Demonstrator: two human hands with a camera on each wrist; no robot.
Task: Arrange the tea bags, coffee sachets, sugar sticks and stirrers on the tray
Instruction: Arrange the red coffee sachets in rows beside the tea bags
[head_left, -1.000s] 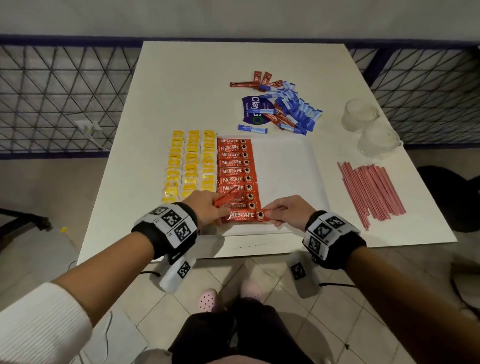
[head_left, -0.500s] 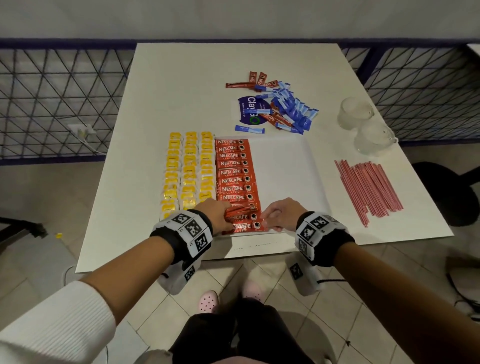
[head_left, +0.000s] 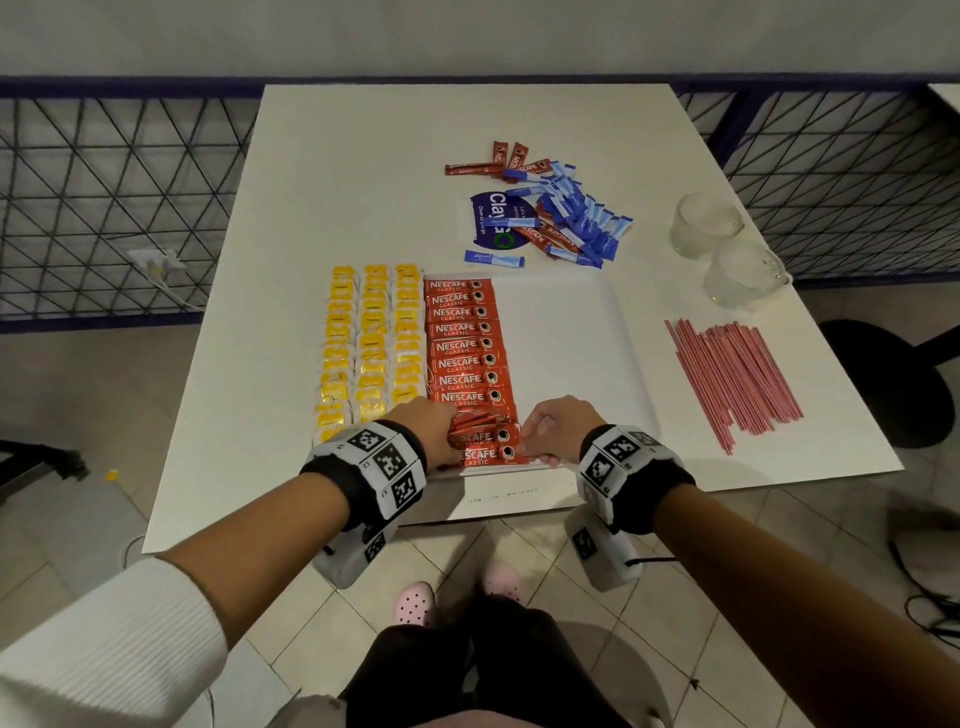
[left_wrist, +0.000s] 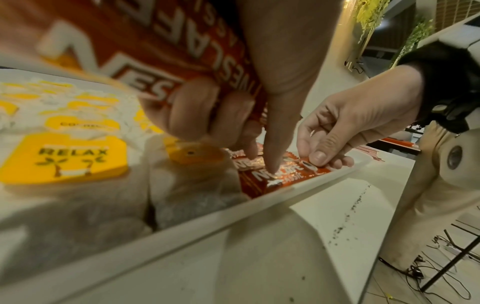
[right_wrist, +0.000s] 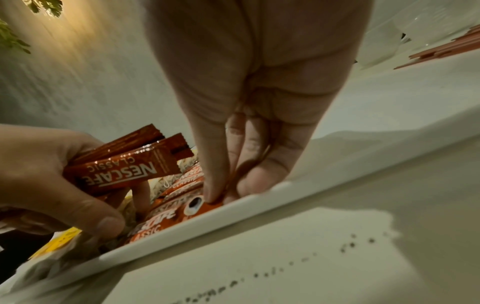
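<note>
Best now to seat the lowest coffee sachet (head_left: 480, 453) square against the tray (head_left: 597, 332) rim: right hand (head_left: 558, 427) pinches its end, while left hand (head_left: 423, 434) clutches spare sachets (right_wrist: 124, 168) and presses with a fingertip. Around it, the white table (head_left: 363, 171) stands on a tiled floor, dark mesh railing at frame top.

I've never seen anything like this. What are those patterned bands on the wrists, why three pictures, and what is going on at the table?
No machine here: a person works bare-handed, and the bands carry small cameras. One picture looks down from the head, the others along each wrist. On the white table a tray holds yellow tea bags and a column of red coffee sachets. The left hand holds spare sachets; the right hand pinches the nearest sachet into place. Blue sugar sticks and pink stirrers wait on the table.
</note>
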